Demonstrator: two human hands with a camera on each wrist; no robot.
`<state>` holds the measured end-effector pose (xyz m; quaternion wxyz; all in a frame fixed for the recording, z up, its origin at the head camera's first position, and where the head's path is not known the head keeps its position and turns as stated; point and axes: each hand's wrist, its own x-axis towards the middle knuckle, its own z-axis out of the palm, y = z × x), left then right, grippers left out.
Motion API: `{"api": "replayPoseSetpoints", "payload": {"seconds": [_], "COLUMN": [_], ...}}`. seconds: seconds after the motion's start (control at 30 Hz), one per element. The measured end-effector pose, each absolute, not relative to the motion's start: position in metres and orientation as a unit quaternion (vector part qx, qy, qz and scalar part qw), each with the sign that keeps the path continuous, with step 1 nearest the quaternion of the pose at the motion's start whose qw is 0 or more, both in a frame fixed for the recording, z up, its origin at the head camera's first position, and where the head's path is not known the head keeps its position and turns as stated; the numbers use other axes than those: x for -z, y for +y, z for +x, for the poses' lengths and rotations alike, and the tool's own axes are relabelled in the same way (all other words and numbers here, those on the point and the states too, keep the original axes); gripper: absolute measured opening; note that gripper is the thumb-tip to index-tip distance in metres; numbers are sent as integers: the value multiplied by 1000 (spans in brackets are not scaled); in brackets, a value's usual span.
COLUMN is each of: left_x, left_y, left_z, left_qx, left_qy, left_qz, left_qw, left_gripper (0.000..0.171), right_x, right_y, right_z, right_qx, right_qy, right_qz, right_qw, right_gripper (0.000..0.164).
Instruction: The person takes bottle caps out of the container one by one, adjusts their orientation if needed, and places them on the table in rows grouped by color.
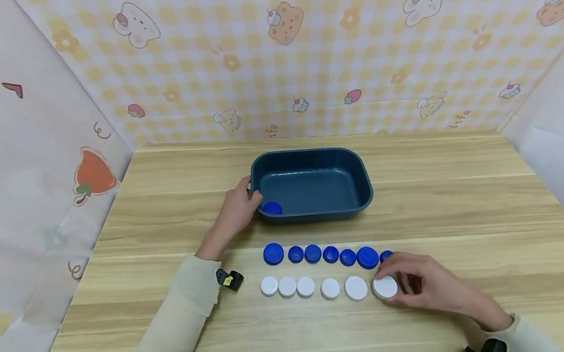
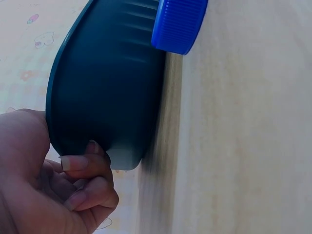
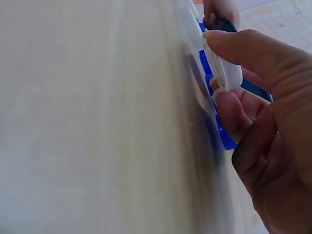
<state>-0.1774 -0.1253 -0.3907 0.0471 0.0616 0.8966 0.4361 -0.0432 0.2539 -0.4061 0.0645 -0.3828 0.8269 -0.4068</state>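
A dark teal rectangular basin stands on the wooden table with one blue bottle cap inside its near left corner. At the basin's left end my left hand grips the rim, thumb over the edge and fingers curled outside. My right hand pinches a white bottle cap between thumb and fingers, at the right end of a row of white caps. The right wrist view shows this cap tilted on edge. Behind lies a row of blue caps, its rightmost one partly hidden by the right hand.
The light wooden table meets a yellow checked backdrop at the back. White printed sheets stand along its left and right sides. The cap rows lie between the basin and the table's near side.
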Motion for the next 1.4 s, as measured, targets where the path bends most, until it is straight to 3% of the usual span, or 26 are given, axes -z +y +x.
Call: {"api": "replayPoseSetpoints", "payload": {"seconds": [0.3,0.83,1.03,1.27,1.4], "left_x": [392,393,393,393,394], "left_y": [-125,-127,-125,-125,-126], "left_z": [-178,-179,-180,-179,-180], "left_qx": [-440,-435,-432,-432,-433], "left_qy": [895,897,898,898,898], "left_qz": [59,65,65,62,60], "left_qw": [54,48,49,50,52], "left_gripper": [46,45,45,44,45], "right_x": [419,416,407,390,369], "right_y": [257,251,253,253,247], "right_z": [-40,-40,-42,-48,-52], "right_qx": [366,342,366,428,459], "right_qy": [836,852,850,815,802], "right_qz": [-408,-395,-380,-387,-379], "right_qw": [21,12,3,-55,-47], "right_gripper": [44,37,40,56,58]}}
